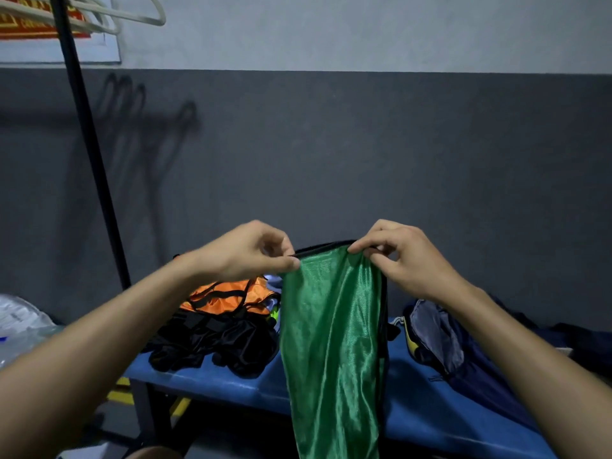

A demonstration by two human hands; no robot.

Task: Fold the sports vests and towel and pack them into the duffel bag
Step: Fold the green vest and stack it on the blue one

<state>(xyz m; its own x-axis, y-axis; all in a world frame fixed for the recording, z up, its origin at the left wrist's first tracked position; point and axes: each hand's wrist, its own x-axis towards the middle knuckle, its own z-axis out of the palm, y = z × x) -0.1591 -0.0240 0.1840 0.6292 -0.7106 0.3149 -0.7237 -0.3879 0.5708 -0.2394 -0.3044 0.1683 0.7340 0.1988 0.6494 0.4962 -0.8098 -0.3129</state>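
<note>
A shiny green sports vest [331, 342] with black trim hangs in the air in front of me, over a blue bench [231, 385]. My left hand [251, 253] pinches its top edge at the left corner. My right hand [400, 256] pinches the top edge at the right corner. Behind the vest on the bench lies a heap with an orange vest [228, 294] on top of black fabric [212, 342]. A dark blue bag [463, 352] lies on the bench at the right, partly behind my right forearm.
A black pole [89, 144] of a clothes rack slants up at the left, with pale hangers [132, 14] at the top. A clear plastic bag [20, 326] sits at the far left. The grey wall stands close behind the bench.
</note>
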